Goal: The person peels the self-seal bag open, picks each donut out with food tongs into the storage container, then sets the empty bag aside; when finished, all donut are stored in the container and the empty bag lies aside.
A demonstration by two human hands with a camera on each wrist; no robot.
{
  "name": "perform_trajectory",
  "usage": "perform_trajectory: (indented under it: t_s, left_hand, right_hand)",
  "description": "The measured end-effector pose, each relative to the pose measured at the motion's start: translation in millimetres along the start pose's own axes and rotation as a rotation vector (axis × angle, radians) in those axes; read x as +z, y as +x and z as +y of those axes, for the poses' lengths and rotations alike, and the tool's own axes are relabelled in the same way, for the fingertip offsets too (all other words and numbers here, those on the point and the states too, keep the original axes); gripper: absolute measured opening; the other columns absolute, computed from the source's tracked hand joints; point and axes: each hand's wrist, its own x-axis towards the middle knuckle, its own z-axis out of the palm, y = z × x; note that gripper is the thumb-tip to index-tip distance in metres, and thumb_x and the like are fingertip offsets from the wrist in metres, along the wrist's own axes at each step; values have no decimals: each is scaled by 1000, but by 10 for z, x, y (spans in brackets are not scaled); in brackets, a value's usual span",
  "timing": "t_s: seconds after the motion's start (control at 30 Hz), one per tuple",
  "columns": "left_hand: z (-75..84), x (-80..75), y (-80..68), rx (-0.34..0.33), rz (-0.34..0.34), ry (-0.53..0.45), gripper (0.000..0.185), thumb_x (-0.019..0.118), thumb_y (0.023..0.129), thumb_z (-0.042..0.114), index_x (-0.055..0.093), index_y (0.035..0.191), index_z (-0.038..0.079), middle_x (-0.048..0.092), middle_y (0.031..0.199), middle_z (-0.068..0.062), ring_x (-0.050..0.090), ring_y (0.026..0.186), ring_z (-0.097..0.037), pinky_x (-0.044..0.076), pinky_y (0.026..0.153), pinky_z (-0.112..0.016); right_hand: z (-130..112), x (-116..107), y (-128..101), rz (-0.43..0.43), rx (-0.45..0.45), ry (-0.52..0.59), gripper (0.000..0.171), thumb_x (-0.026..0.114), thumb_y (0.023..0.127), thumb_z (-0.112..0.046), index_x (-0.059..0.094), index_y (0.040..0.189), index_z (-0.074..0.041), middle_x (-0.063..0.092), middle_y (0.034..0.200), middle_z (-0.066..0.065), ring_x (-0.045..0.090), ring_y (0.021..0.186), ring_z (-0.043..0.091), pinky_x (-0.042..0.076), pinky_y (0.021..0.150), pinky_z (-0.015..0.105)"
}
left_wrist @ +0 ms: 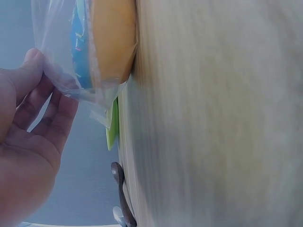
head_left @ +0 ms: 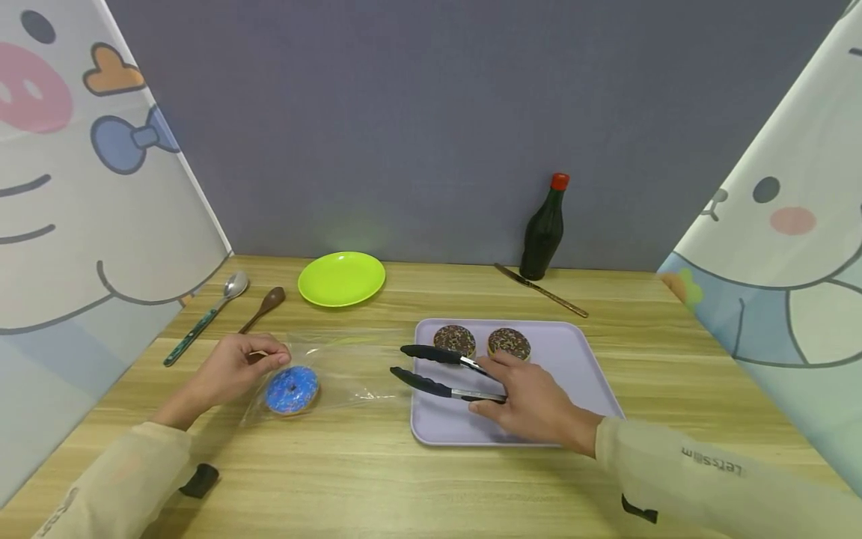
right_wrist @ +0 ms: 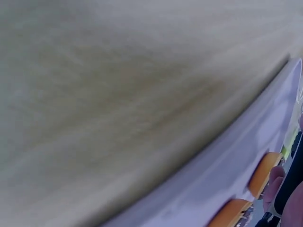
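A blue-iced doughnut (head_left: 292,390) lies inside a clear plastic bag (head_left: 337,374) on the wooden table. My left hand (head_left: 232,368) pinches the bag's edge just left of the doughnut; in the left wrist view the left hand (left_wrist: 28,142) holds the plastic bag (left_wrist: 61,71) beside the doughnut (left_wrist: 106,38). My right hand (head_left: 532,400) grips black-tipped tongs (head_left: 441,370) over the lilac tray (head_left: 586,367), their open tips pointing left toward the bag. Two chocolate sprinkled doughnuts (head_left: 454,339) (head_left: 509,343) sit at the tray's far edge.
A lime green plate (head_left: 341,278) sits at the back. A metal spoon (head_left: 207,317) and a wooden spoon (head_left: 264,308) lie at the left. A dark bottle with a red cap (head_left: 544,232) and a knife (head_left: 541,290) stand at the back right. Printed curtains flank both sides.
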Motion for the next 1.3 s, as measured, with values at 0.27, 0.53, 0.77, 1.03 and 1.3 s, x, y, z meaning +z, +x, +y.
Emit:
perform_trajectory:
  t_s: [0.27, 0.53, 0.77, 1.03, 1.3]
  left_hand:
    - [2, -2, 3, 8, -5, -25, 10, 68, 82, -9, 71, 80, 0, 67, 80, -3, 60, 76, -5, 51, 62, -17]
    - [-12, -10, -3, -11, -6, -8, 10, 67, 83, -8, 71, 80, 0, 67, 80, 2, 60, 74, -5, 52, 62, -19]
    - [-17, -3, 0, -13, 0, 9, 10, 68, 83, -8, 72, 79, 1, 66, 79, 4, 60, 73, -5, 51, 61, -18]
    - [17, 0, -1, -3, -5, -3, 11, 67, 83, -8, 72, 80, 2, 66, 79, 2, 59, 71, -6, 50, 59, -19]
    - [22, 5, 0, 8, -8, -8, 11, 68, 83, -8, 71, 80, 2, 66, 78, 4, 59, 71, -6, 51, 59, -20]
  right_hand:
    - [-160, 42, 271, -63, -36, -17, 68, 69, 82, -47, 54, 132, -4, 55, 129, 12, 56, 110, 29, 47, 86, 46]
    - [-346, 139, 452, -112, -87, -22, 66, 68, 81, -50, 55, 132, -9, 54, 130, 9, 59, 105, 24, 49, 83, 44]
    - [-422, 218, 579, -141, -129, -44, 68, 68, 82, -50, 52, 135, -9, 52, 131, 6, 57, 107, 21, 51, 78, 39]
    - [-481, 278, 706, -169, -176, -90, 69, 69, 82, -49, 52, 135, -9, 54, 124, 2, 59, 98, 17, 50, 68, 32]
    - [-529, 308, 785, -226, -176, -115, 72, 68, 81, -50, 48, 139, -12, 50, 131, -1, 58, 101, 16, 51, 69, 31]
